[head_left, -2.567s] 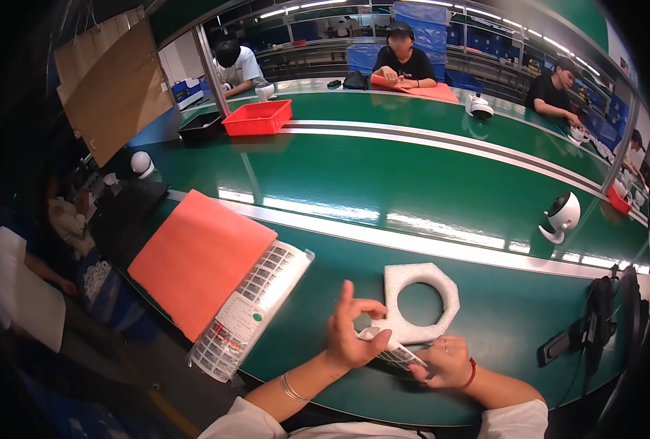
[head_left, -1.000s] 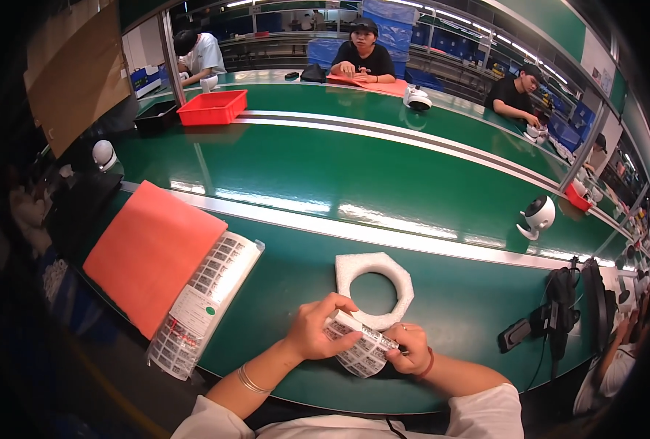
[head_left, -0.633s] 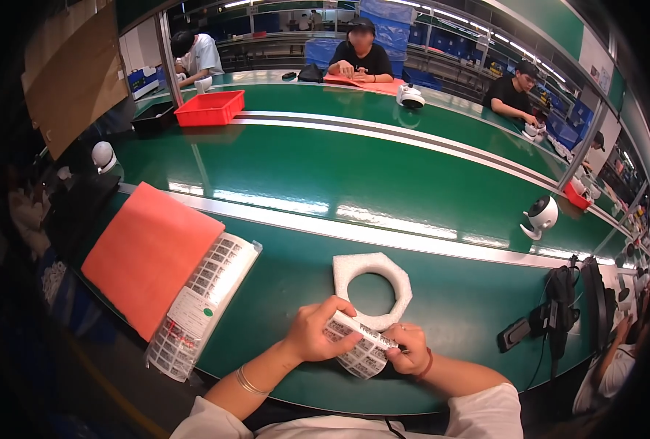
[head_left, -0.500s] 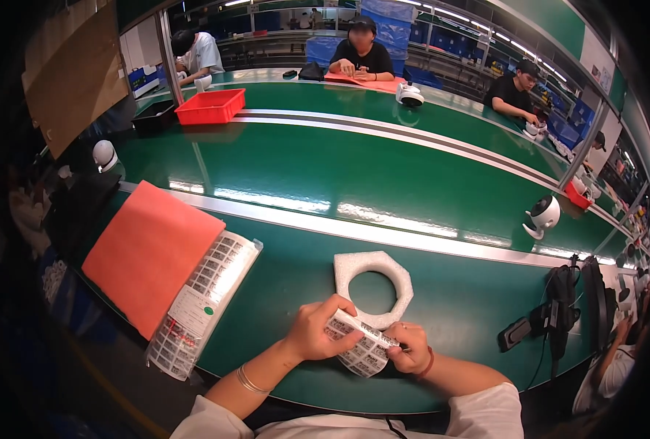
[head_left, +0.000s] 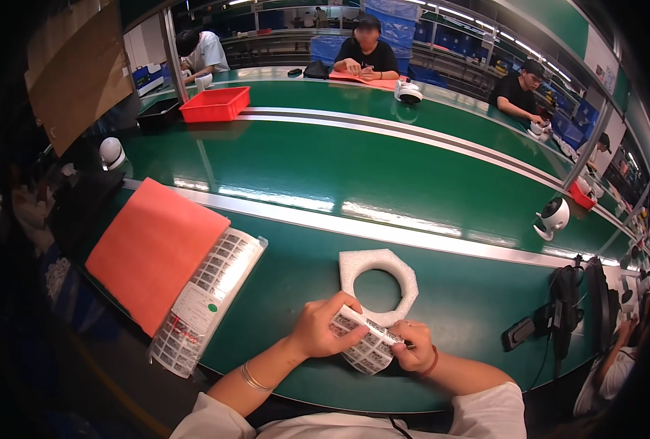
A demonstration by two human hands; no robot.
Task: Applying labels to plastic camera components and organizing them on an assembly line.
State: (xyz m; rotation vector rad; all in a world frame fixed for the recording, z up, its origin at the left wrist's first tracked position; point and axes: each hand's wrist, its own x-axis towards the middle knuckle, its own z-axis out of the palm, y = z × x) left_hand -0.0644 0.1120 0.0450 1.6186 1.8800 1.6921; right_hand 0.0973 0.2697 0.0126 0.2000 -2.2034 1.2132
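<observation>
Between my two hands is a curved sheet of white stickers [head_left: 367,353] with rows of dark print. My left hand [head_left: 328,328] is closed on its left edge, thumb laid across the front. The fingers of my right hand [head_left: 416,347] pinch the right edge near the top corner. Just beyond them, a white foam ring [head_left: 405,284] with an angular outline and a round hole lies flat on the green table. To the left, a stack of sticker sheets [head_left: 230,257] lies partly under an orange-red foam sheet [head_left: 157,241], with a paper slip on top.
A metal-edged green conveyor [head_left: 281,164] runs beyond my table. White rounded cameras [head_left: 554,215] stand along it, and a red bin [head_left: 215,104] sits at the far left. Black cables and a dark device [head_left: 517,334] lie at right. Several people work across the line.
My view has shifted slightly. The sticker sheet has opened out flatter between my hands, its folded top edge less visible. Both hands keep their hold.
</observation>
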